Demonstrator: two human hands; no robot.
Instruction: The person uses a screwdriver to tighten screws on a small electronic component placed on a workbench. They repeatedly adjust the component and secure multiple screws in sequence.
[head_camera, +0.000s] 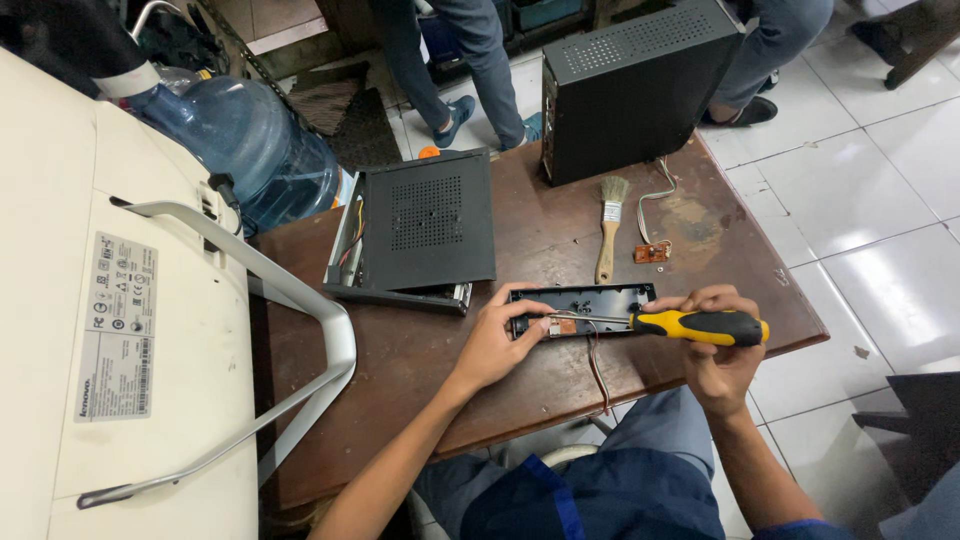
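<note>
A long black plastic panel (600, 298) lies near the front edge of a brown wooden table (420, 370). My left hand (498, 338) rests on its left end, fingers pressing beside a small orange circuit board (562, 327) with thin wires trailing off the table. My right hand (715, 355) grips a yellow-and-black screwdriver (690, 325), held level, its metal tip on the small board.
An opened black computer case (420, 235) lies left of the panel, another black case (632, 85) stands at the back. A paintbrush (608, 228) and a small orange board (650, 252) lie between. A white monitor back with its stand (120, 330) fills the left. Blue water jug (245, 140); other people's legs behind.
</note>
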